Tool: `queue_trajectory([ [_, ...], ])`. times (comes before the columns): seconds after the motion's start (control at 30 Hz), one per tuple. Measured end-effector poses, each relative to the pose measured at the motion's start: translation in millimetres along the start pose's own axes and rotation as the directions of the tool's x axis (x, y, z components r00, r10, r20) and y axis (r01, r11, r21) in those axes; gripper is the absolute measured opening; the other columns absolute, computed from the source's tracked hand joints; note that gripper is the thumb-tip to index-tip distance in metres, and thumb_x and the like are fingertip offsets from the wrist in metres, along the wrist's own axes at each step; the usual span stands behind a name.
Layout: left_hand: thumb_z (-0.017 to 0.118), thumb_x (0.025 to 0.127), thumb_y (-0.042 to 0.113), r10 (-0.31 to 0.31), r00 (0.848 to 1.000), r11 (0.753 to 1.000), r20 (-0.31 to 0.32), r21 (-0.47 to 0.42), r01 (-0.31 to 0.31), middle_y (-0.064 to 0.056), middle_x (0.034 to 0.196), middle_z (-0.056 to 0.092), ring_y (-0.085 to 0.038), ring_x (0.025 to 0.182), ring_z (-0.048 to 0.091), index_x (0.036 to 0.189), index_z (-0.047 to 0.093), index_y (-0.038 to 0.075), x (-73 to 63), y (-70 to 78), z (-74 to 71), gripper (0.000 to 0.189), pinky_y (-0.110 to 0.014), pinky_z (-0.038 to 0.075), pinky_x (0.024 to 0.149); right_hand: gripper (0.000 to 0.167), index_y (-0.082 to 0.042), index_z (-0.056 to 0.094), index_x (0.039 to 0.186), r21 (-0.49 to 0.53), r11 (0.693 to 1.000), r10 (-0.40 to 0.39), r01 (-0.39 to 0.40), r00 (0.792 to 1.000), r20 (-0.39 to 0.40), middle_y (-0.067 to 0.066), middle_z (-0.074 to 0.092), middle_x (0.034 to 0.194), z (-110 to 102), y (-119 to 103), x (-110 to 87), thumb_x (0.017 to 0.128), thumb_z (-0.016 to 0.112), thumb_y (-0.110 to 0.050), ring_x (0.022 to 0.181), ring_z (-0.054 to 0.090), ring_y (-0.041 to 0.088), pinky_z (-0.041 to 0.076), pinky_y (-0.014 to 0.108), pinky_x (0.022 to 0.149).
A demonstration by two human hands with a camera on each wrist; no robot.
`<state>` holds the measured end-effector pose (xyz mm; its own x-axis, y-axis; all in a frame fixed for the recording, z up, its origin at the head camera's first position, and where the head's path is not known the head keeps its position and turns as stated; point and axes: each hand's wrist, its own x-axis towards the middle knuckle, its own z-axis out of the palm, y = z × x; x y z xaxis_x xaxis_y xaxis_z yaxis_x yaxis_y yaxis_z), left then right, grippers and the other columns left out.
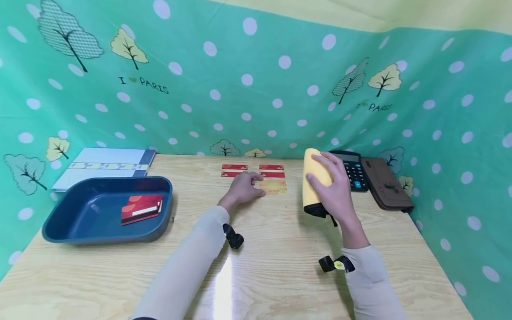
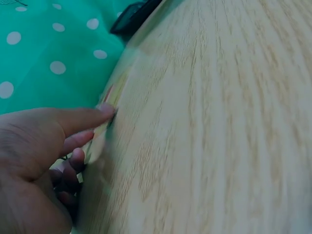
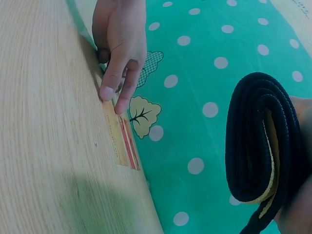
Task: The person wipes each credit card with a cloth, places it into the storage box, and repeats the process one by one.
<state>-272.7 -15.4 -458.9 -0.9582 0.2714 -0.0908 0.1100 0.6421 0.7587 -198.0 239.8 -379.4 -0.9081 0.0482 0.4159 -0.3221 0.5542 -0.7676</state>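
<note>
Centrally, near the far edge of the wooden table (image 1: 280,275), the left hand (image 1: 242,190) rested with its fingertips (image 3: 113,95) on the near-left corner of a yellowish card (image 1: 275,186), the thumb laid flat toward the card's edge and the other fingers curled loosely under; whether the card was pinched or merely touched could not be told. That card lay flat with its long axis parallel to the far edge, extending rightward from the fingers, so the left hand was plainly the nearer of the two. Just beyond it, two red cards (image 1: 253,170) lay side by side, closer still to the far edge. To the right of the yellowish card, the right hand (image 1: 335,189) gripped a yellow pouch (image 1: 314,178) held upright, fingers wrapped round its side; the right wrist view showed its black-lined end (image 3: 258,136) lifted clear of the table. Behind the pouch, toward the far right corner, stood a black calculator (image 1: 354,169) with a brown case (image 1: 386,183) beside it. Toward the left edge sat a blue tray (image 1: 60,222) holding a red card (image 1: 142,208), with a pale folder (image 1: 106,165) behind it at the far left corner.
</note>
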Motion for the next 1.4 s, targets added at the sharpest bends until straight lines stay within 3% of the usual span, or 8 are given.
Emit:
queue_trajectory([
  [0.23,0.085,0.086,0.024,-0.034,0.999,0.999,-0.018,0.031,0.035,-0.005,0.1,0.056,-0.023,0.096,0.049,0.126,0.07,0.016,0.2,0.4,-2.5,0.044,-0.035,0.043,0.083,0.049,-0.018,0.064,0.141,0.015,1.0,-0.007,0.007,1.0,0.003,0.008,0.044,0.157,3,-3,1.5,0.093,0.075,-0.015,0.124,0.048,0.028,0.043,0.035,0.089],
  [0.57,0.084,0.086,0.022,-0.026,0.999,0.999,-0.02,0.043,0.027,-0.006,0.103,0.058,-0.022,0.096,0.05,0.127,0.068,0.013,1.1,0.5,-2.7,0.045,-0.035,0.044,0.084,0.049,-0.018,0.064,0.14,0.015,1.0,-0.008,0.008,1.0,0.004,0.008,0.044,0.157,4,-3,2.3,0.093,0.076,-0.014,0.126,0.047,0.029,0.042,0.036,0.09],
  [1.0,0.085,0.083,0.012,0.045,0.997,0.999,-0.067,-0.026,-0.047,-0.006,0.112,0.068,-0.027,0.11,0.061,0.125,0.062,0.012,-3.2,1.0,1.0,0.048,-0.044,0.048,0.106,0.049,-0.02,0.064,0.141,0.016,1.0,-0.001,0.001,1.0,0.001,0.006,0.044,0.157,2,-2,2.1,0.093,0.076,-0.015,0.127,0.048,0.028,0.043,0.035,0.09],
  [1.23,0.083,0.084,0.005,0.061,0.994,0.993,-0.092,-0.096,-0.07,-0.005,0.097,0.064,-0.02,0.088,0.06,0.124,0.06,0.013,-8.0,-1.7,1.1,0.047,-0.038,0.051,0.089,0.049,-0.022,0.063,0.142,0.007,1.0,0.006,-0.006,1.0,0.012,0.006,0.043,0.158,3,-1,0.6,0.094,0.075,-0.017,0.129,0.047,0.03,0.043,0.036,0.09],
  [1.4,0.079,0.085,-0.001,0.09,0.992,0.976,-0.086,-0.192,-0.105,-0.006,0.096,0.063,-0.017,0.087,0.064,0.125,0.06,0.01,-15.2,-0.3,-4.5,0.045,-0.031,0.057,0.084,0.049,-0.022,0.064,0.141,-0.007,1.0,0.001,-0.001,1.0,0.009,0.006,0.044,0.157,1,-1,-0.6,0.094,0.075,-0.017,0.13,0.047,0.03,0.042,0.036,0.091],
])
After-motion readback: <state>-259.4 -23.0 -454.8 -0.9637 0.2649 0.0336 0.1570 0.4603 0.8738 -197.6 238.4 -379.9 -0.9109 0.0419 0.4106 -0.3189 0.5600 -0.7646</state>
